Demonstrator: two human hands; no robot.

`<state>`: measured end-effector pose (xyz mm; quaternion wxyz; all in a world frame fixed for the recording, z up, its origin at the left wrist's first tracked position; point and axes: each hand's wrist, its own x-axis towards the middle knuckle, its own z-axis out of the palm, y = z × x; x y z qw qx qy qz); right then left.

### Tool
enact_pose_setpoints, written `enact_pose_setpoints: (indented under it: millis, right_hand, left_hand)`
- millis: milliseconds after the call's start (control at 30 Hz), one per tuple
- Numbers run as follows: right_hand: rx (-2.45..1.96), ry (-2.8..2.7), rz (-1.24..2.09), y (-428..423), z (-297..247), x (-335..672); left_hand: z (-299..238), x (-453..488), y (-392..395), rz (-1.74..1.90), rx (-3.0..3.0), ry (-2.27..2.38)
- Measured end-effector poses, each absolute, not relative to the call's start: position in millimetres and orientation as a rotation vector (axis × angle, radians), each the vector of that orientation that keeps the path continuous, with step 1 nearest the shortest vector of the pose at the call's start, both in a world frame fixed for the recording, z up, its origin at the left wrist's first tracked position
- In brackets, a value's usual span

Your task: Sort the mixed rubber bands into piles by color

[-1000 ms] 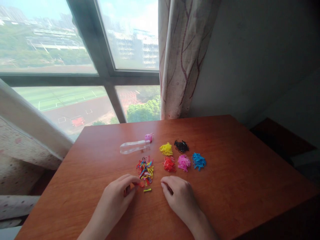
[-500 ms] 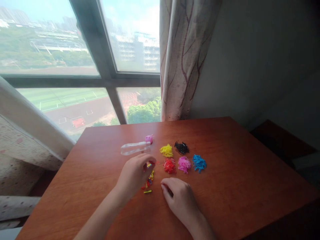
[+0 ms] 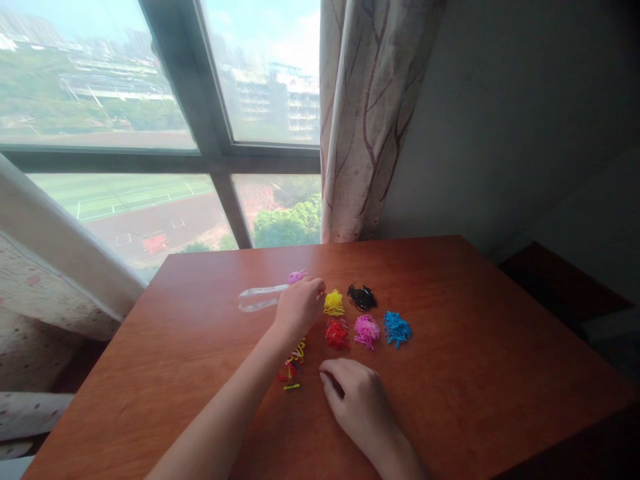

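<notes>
My left hand [image 3: 301,305] hovers just left of the pile of yellow rubber bands [image 3: 334,303]. Its fingertips are pinched together, and a small reddish bit of rubber band [image 3: 321,292] shows between them. Below that forearm lies a loose mix of coloured rubber bands [image 3: 295,360], partly hidden, with a single yellow-green band [image 3: 291,387] in front. My right hand [image 3: 356,393] rests on the table, fingers curled and thumb tip near the index finger; nothing shows in it. Nearest to it are the red rubber bands [image 3: 338,333] and the pink rubber bands [image 3: 367,331].
Black rubber bands [image 3: 362,297] and blue rubber bands [image 3: 397,329] form separate piles to the right. A clear plastic container [image 3: 257,299] lies behind my left hand, beside a pink object [image 3: 297,275]. The brown table [image 3: 450,400] meets a window and curtain [image 3: 370,120].
My left hand has moved away from me and to the right, from above the mixed bands to beside the yellow pile. My right hand has stayed nearly still.
</notes>
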<state>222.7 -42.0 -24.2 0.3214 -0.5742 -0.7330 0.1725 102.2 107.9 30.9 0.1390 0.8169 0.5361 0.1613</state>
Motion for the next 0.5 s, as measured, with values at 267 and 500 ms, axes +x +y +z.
enact_pose_setpoints:
  millis: [267,500]
  right_hand:
    - [-1.526,-1.927,0.426,-39,-24,222]
    - [-1.521,-1.901,0.457,-40,-26,222]
  left_hand:
    - [43,92,82,0.533,2.362,1.302]
    - [32,92,67,0.475,2.336,1.146]
